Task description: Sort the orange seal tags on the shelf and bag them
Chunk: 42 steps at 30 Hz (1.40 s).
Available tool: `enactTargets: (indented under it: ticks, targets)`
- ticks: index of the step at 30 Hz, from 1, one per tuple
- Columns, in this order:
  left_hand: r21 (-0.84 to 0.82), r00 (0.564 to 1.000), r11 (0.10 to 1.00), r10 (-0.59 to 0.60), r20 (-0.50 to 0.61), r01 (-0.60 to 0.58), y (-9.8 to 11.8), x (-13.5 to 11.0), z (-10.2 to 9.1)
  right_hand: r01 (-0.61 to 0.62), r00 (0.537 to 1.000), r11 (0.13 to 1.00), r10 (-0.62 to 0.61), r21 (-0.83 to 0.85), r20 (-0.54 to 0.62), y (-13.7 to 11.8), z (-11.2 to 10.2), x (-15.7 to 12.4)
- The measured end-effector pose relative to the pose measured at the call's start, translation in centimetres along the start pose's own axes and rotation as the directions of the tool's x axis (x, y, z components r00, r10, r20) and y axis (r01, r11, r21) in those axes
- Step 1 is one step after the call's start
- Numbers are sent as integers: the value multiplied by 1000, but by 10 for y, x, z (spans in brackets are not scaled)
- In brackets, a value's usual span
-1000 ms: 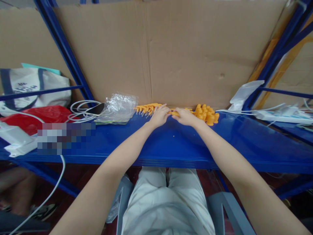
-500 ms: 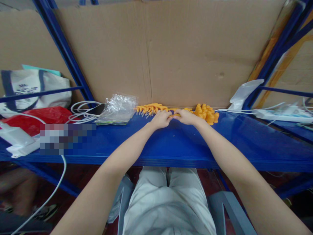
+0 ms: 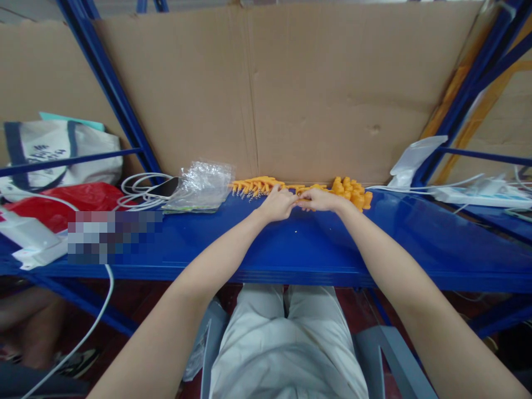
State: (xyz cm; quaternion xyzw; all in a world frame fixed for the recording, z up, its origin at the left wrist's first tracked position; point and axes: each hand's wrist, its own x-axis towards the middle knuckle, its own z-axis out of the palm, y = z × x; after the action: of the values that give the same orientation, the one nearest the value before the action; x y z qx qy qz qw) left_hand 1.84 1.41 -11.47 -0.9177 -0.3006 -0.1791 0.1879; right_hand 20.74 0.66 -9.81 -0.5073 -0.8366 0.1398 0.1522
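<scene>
Both hands meet at the back of the blue shelf (image 3: 291, 244), close to the cardboard wall. My left hand (image 3: 277, 204) is curled, its fingertips pinched against those of my right hand (image 3: 320, 199). Between them shows a small orange plastic piece (image 3: 302, 190); which hand grips it is hard to make out. A row of orange pieces with small springs (image 3: 253, 185) lies just left of the hands. A heap of orange caps (image 3: 351, 191) lies just to the right.
A crumpled clear plastic bag (image 3: 201, 183) and coiled white cables with a phone (image 3: 145, 188) lie to the left. A red bag (image 3: 62, 199) and a white tote (image 3: 54, 152) are at far left. A white power strip (image 3: 477, 195) sits at right.
Both hands have lifted slightly off the row of orange pieces and drawn together, fingertips now pinched around one small orange piece.
</scene>
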Motion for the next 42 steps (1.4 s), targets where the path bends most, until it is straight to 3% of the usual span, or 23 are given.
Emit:
enactTargets:
  ticks: [6,12,20,24,27,30,34,38,42]
  targets:
    - [-43,998,997,-66,-9,66,-2,1,1,38,993,989,-53,-141,-107,-10,0,-2]
    - [-195,988,973,-140,-63,126,-10,6,11,-74,979,921,-7,-383,-205,-30,0,-8]
    - [-496,977,848,-211,2,184,-23,12,22,-45,976,833,-81,-552,-202,-36,3,-10]
    - [-554,980,814,-199,18,176,-26,12,21,-8,969,809,-140,-588,-205,-35,4,-9]
    - [-450,982,875,-183,39,180,-22,8,15,7,973,828,-136,-560,-189,-31,5,-6]
    - [-217,990,966,-130,59,139,-12,4,7,-20,989,876,-54,-482,-140,-23,7,-3]
    - [6,995,998,-62,74,61,5,3,-1,39,998,946,-51,-322,-30,-9,7,1]
    - [63,996,996,-64,61,60,10,5,-1,88,995,957,-99,-278,-26,-2,5,2]
    - [60,994,994,-95,55,91,8,4,-2,1,995,925,-40,-380,-96,-9,6,1]
